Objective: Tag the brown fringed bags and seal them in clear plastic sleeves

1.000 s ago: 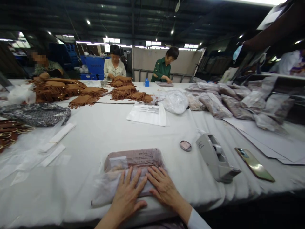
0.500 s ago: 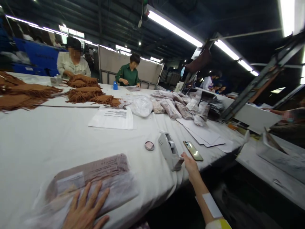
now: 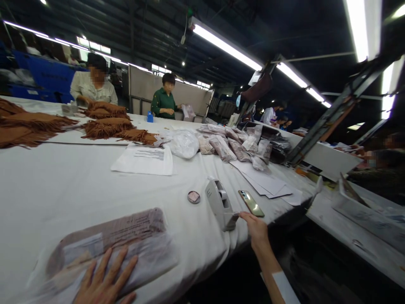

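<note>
My left hand (image 3: 106, 278) lies with fingers spread on a clear plastic bag (image 3: 152, 253). Inside the bag is a flat brownish-mauve folded item (image 3: 136, 226) with dark print over it and a pale label (image 3: 84, 249). At the cutter end of a grey tape dispenser (image 3: 218, 202), my right hand (image 3: 257, 228) is closed, thumb and finger pinched at the tape's end. The tape itself barely shows. A small round tin (image 3: 193, 196) with something pink in it sits left of the dispenser, and a phone (image 3: 251, 203) lies to its right.
Bagged items (image 3: 234, 145) are piled at the back centre, beside crumpled plastic (image 3: 183, 143). White sheets (image 3: 262, 181) and a printed white bag (image 3: 144, 159) lie nearer. Brown fringed pieces (image 3: 107, 126) are at the left; two co-workers stand across the table.
The view has shifted slightly right. My right fingertips have moved a little down along the dispenser's end. My left hand stays on the bag. The co-worker in green has lifted a bagged item.
</note>
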A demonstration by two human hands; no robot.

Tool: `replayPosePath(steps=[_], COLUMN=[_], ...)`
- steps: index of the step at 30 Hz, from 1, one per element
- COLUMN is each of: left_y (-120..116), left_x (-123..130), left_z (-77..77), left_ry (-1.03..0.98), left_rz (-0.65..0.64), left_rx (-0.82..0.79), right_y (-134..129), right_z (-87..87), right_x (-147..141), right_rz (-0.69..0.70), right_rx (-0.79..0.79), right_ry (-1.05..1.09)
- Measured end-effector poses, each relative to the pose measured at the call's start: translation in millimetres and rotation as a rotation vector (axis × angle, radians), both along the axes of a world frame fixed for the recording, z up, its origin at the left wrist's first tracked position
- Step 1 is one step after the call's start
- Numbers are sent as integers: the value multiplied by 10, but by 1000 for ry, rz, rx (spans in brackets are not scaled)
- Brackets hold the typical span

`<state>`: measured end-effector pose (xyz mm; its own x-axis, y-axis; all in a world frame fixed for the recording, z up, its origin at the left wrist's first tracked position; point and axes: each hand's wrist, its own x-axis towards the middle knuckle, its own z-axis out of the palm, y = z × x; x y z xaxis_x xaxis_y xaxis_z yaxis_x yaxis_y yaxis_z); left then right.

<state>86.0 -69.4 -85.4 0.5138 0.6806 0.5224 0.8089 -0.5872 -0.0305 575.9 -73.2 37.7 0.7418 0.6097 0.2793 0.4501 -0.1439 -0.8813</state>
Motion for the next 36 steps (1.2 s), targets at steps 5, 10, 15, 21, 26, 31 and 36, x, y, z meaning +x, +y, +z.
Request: replayPosePath(steps=[5, 10, 15, 21, 26, 31, 36], left_y=[-25, -60, -71, -92, -92, -93, -90], left_x=[-12, 1, 7, 4, 4, -12, -14], left_z=[-17, 41, 102, 294, 368, 361, 392], left_ry=[21, 36, 2, 49, 15, -29, -35], left_rz=[1, 1, 22, 32, 46, 31, 24], left_rx=[-53, -110, -123, -184, -228, -249, -282], right_y=[-242, -167, -284, -269, 116, 493, 839], right_z=[-216, -384, -529, -290, 471, 955, 960], right_x=[-169, -210, -207, -699, -1589, -2246, -2590], right_rz=[-9, -65, -82, 251, 961, 1528, 1584], right_rx=[-90, -106, -213, -373, -393, -552, -733], right_ry=[197, 252, 206, 54, -424, -876, -1364])
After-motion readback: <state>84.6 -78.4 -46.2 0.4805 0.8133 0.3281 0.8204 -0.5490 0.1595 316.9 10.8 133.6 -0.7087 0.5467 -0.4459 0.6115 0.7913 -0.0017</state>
